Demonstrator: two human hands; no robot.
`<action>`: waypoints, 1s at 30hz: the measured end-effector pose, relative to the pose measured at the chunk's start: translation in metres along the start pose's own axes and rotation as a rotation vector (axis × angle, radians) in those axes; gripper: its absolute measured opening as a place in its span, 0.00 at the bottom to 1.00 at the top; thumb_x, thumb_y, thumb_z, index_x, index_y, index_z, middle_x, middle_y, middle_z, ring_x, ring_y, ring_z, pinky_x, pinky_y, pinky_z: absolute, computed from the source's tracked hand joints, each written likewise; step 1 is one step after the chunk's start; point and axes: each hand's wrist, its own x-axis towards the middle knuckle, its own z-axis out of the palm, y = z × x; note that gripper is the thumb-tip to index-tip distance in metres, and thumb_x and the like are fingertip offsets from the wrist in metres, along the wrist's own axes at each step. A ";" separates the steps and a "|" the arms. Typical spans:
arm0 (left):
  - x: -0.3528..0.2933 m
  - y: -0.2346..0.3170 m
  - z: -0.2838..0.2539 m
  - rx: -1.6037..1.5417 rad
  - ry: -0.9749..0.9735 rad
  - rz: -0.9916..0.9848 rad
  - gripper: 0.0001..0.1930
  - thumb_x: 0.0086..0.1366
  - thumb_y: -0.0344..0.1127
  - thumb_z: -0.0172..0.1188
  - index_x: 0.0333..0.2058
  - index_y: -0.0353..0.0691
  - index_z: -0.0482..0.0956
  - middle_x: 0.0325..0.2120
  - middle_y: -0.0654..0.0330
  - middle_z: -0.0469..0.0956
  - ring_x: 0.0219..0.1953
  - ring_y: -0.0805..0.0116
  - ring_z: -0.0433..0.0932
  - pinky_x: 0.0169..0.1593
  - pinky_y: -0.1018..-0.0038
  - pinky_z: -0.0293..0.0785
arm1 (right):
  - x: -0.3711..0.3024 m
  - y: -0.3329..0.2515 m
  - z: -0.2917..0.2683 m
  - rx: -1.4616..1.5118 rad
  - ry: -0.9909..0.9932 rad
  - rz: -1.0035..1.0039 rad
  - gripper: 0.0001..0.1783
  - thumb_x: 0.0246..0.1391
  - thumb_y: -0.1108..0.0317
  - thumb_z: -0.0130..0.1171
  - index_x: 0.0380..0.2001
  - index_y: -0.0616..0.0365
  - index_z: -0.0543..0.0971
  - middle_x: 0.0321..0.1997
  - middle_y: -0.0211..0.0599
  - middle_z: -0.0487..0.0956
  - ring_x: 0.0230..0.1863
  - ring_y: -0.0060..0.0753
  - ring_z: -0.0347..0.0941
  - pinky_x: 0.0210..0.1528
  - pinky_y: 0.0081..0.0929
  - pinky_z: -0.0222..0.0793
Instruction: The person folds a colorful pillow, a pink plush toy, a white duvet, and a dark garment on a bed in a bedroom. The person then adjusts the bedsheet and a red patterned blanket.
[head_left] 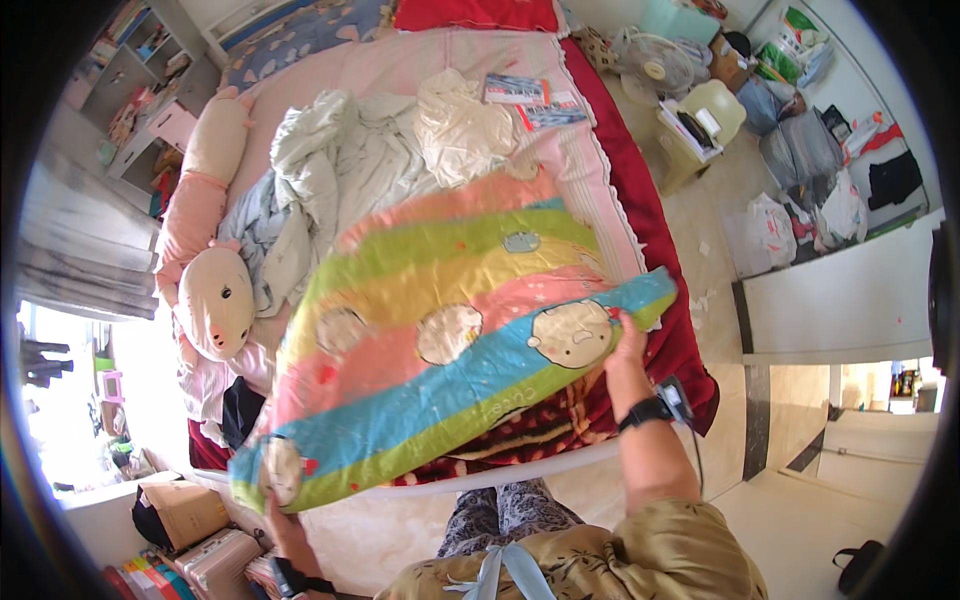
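Note:
A rainbow-striped quilt (430, 385) with round cartoon animal faces stretches between my hands over the near part of the bed. My right hand (627, 348) is closed on its right edge, beside a blue stripe. At the lower left, my left hand (285, 527) grips the near left corner, its fingers partly hidden by the cloth. The quilt's near edge hangs lifted along the foot of the bed, above a dark red patterned blanket (540, 430). Its far part lies on the pink sheet (615, 215).
A long pink plush pig (215, 305) lies along the bed's left side. Rumpled pale bedding (340, 150), a cream cloth (460, 125) and two flat printed packets (517, 88) lie farther up. On the right stand a fan (652, 68) and a stool (712, 110); a suitcase (225, 565) stands lower left.

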 end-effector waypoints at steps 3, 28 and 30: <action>-0.025 -0.060 -0.045 0.089 0.052 -0.146 0.22 0.55 0.34 0.54 0.50 0.43 0.64 0.43 0.61 0.71 0.42 0.65 0.72 0.43 0.68 0.71 | -0.020 -0.059 -0.033 -0.188 -0.274 -0.350 0.23 0.44 0.71 0.58 0.46 0.60 0.68 0.44 0.33 0.71 0.41 0.34 0.69 0.42 0.34 0.66; -0.016 0.053 0.035 0.889 -0.290 0.805 0.28 0.48 0.14 0.49 0.51 0.32 0.61 0.46 0.49 0.66 0.50 0.61 0.65 0.53 0.73 0.61 | -0.023 -0.157 -0.045 -0.200 0.006 -0.070 0.24 0.38 0.74 0.59 0.44 0.56 0.68 0.42 0.38 0.72 0.41 0.40 0.70 0.42 0.42 0.68; -0.005 0.111 0.088 0.210 -0.255 0.443 0.23 0.52 0.21 0.52 0.50 0.33 0.63 0.44 0.51 0.68 0.49 0.59 0.67 0.54 0.68 0.62 | -0.035 -0.211 0.019 -0.246 -0.170 -0.302 0.27 0.37 0.73 0.60 0.45 0.59 0.67 0.43 0.39 0.71 0.40 0.38 0.70 0.41 0.38 0.68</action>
